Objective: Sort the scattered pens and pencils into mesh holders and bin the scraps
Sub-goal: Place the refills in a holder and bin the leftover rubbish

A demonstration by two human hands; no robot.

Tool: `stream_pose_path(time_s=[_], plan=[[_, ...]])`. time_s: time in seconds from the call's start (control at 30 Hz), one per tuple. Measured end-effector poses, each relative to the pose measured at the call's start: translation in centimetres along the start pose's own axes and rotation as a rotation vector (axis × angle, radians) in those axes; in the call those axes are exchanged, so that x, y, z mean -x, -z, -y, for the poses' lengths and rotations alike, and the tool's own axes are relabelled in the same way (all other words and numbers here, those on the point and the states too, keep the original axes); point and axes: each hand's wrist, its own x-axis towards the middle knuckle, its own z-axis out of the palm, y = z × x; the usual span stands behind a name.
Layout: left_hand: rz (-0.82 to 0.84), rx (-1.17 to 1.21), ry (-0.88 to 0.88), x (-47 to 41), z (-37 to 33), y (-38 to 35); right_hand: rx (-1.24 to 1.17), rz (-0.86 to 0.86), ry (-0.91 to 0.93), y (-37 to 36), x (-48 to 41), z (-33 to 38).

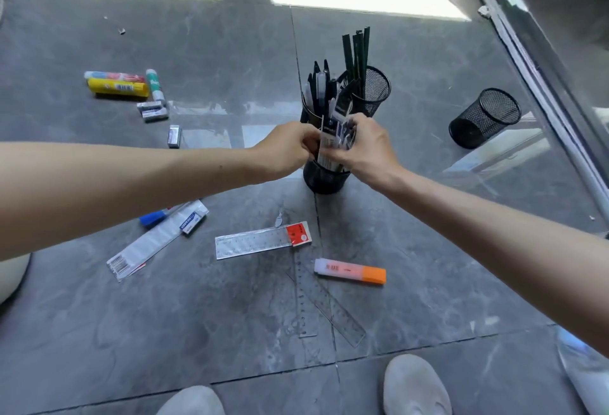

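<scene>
While left hand [287, 150] and right hand [366, 148] pinch a packet [334, 138] above the mesh holder [324, 180], floor [425, 227] spreads rightward.

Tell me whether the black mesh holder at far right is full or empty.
Empty: the black mesh holder shows only bare mesh inside, nothing sticking out.

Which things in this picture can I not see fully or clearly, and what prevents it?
Head view only:
- Packet: print blurred; left hand and right hand, both gripping it, cover its contents.
- Near mesh holder: rim hidden behind the hands.
- Tilted holder: inside too dark.
- Blue-capped marker: body hidden under the left forearm.
- Far scrap: too small to identify.
- Clear object: cut off by the bottom right edge.
</scene>
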Motion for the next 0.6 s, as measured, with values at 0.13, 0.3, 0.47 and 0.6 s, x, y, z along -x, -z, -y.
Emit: stream_pose_path(time_s=[0.13, 0.3, 0.47, 0.6], plan=[[-0.115, 0.049, 0.132, 0.2, 0.8, 0.1, -0.113, -0.092, 0.079, 0.4, 0.8, 0.4], [0.088, -0.316, 0.246, 1.3, 3.7, -1.2, -0.255, -0.217, 0.054, -0.5, 2.9, -0.3], [0.219, -0.486, 0.314, 2.2, 6.0, -2.7, -0.214, -0.367, -0.110, -1.6, 4.7, -2.5], [0.233, -0.508, 0.247, 3.2, 7.1, -3.7, -0.189, -0.316, -0.210, -1.9, 5.6, -4.3]])
